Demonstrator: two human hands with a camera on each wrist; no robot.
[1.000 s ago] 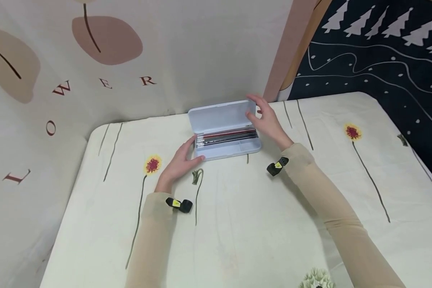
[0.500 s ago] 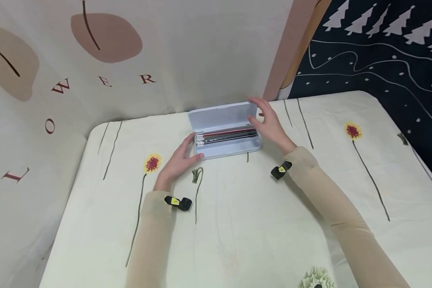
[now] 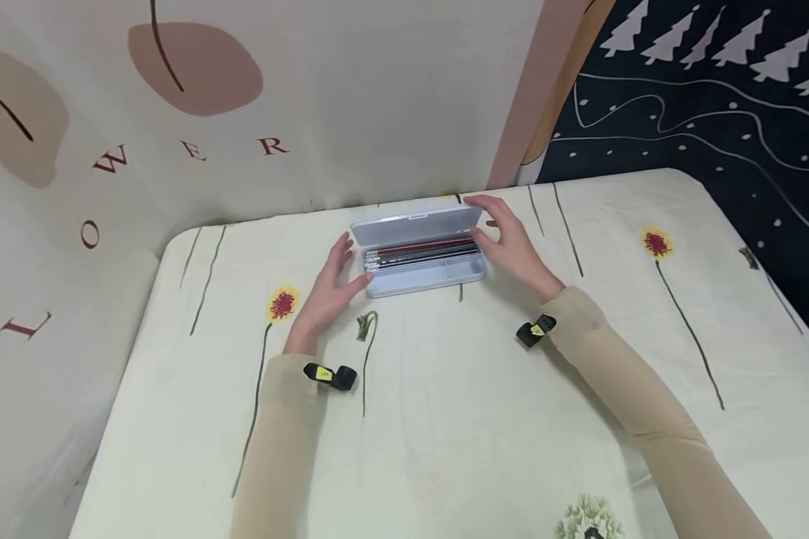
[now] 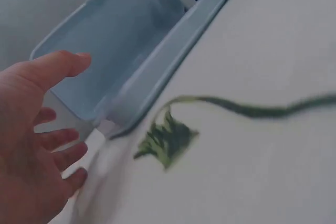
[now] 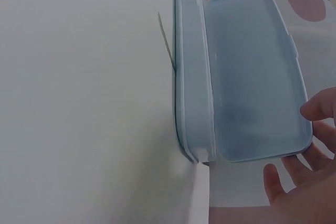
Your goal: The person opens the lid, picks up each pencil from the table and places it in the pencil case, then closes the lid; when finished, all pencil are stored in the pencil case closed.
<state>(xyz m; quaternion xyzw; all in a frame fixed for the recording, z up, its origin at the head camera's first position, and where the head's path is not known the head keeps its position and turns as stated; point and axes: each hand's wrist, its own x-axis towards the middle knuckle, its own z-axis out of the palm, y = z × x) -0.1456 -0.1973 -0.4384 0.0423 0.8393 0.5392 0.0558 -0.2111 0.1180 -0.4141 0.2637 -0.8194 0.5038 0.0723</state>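
Observation:
A light blue pencil case lies on the cloth near the far edge of the table, its hinged lid tilted up at the back. Several dark pencils and a red one lie lengthwise inside. My right hand grips the lid's right end, thumb on the inner side and fingers behind, as the right wrist view of the lid shows. At the case's left end is my left hand, fingers spread and thumb by the front corner. In the left wrist view, that thumb overlaps the lid.
A white flower-printed cloth covers the table. Behind it hangs a pale curtain with printed letters, close to the case's back. A dark cloth with white trees hangs at the right.
The lid has tilted forward and down, with my right hand moving along on its edge. My left hand's fingers have lifted away from the case's left end.

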